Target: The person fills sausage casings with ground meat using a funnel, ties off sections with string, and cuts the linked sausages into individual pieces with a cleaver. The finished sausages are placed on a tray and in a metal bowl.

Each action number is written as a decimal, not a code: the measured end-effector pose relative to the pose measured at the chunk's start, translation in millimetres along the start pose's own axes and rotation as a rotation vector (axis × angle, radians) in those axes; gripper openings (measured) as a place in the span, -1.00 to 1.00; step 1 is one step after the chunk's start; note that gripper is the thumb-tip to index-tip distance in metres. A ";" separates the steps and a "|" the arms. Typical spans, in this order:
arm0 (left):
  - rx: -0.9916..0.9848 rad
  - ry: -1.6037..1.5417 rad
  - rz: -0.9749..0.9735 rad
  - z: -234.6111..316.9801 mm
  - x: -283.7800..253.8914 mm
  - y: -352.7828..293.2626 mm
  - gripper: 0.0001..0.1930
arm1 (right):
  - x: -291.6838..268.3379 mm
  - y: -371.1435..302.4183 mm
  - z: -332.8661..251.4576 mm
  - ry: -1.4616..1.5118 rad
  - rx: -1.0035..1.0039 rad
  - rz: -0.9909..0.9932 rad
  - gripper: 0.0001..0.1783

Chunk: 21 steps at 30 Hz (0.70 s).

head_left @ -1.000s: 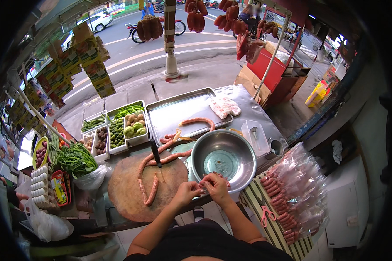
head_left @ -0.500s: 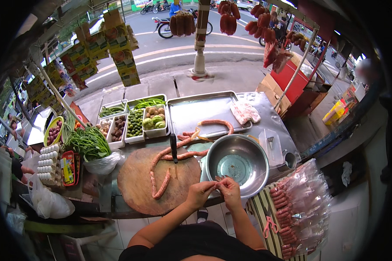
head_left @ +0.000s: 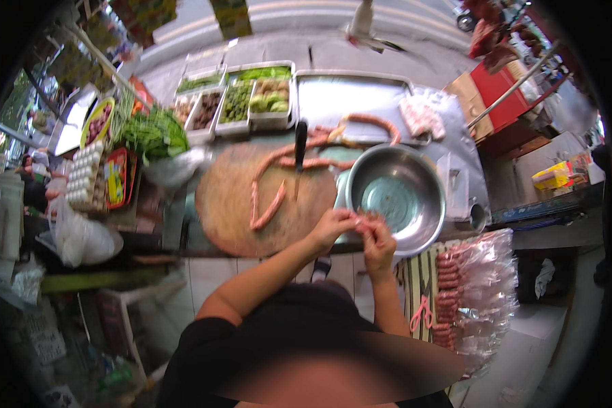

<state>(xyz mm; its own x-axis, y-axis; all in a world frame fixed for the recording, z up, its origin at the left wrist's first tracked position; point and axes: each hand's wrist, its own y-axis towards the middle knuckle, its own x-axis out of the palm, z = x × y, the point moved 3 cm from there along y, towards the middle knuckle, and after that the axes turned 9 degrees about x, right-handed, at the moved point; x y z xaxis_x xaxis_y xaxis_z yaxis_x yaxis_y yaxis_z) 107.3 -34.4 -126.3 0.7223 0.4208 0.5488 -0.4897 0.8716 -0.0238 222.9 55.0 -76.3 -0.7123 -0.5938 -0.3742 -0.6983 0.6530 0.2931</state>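
Observation:
My left hand (head_left: 336,228) and my right hand (head_left: 379,243) meet at the near left rim of a steel bowl (head_left: 434,221). Both are closed, fingertips pinched together round something small and pinkish that blur keeps me from making out. A little liquid shows in the bowl's bottom. To the left, a long raw sausage (head_left: 254,197) bends across a round wooden chopping board (head_left: 219,204) and runs back toward a metal tray (head_left: 352,95). Its cut end lies on the board. A knife (head_left: 300,144) with a black handle stands point down in the wood.
Vegetable bins (head_left: 271,115), leafy greens (head_left: 155,132) and an egg tray (head_left: 87,178) stand at the left. A pale wrapped bundle (head_left: 421,117) lies on the tray's right end. Near right are bagged sausages (head_left: 449,279) and pink scissors (head_left: 421,313). A metal cup (head_left: 478,216) sits beyond the bowl.
The view has tipped downward, so the table sits higher in the picture. My hands stay together by the bowl, and the pinkish bit between them shows more now.

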 end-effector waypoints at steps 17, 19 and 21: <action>-0.098 -0.280 0.037 -26.0 -21.4 -38.9 -0.59 | 28.6 -20.2 46.5 0.673 0.628 -0.523 -0.80; -0.107 -0.155 0.144 -25.4 -46.2 -52.7 -0.65 | 34.7 -20.2 40.8 0.774 0.687 -0.571 -0.78; -0.108 0.233 0.404 -20.3 -75.5 -70.5 -0.71 | 39.2 -19.4 40.8 0.701 0.737 -0.552 -0.74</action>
<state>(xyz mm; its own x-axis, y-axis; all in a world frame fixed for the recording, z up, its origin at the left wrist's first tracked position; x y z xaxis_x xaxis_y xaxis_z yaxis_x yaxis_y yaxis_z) 97.3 -122.5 -183.0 0.5807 0.7657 0.2765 -0.7093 0.6426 -0.2898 211.4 38.2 -132.6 -0.3672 -0.8632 0.3465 -0.8805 0.2026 -0.4285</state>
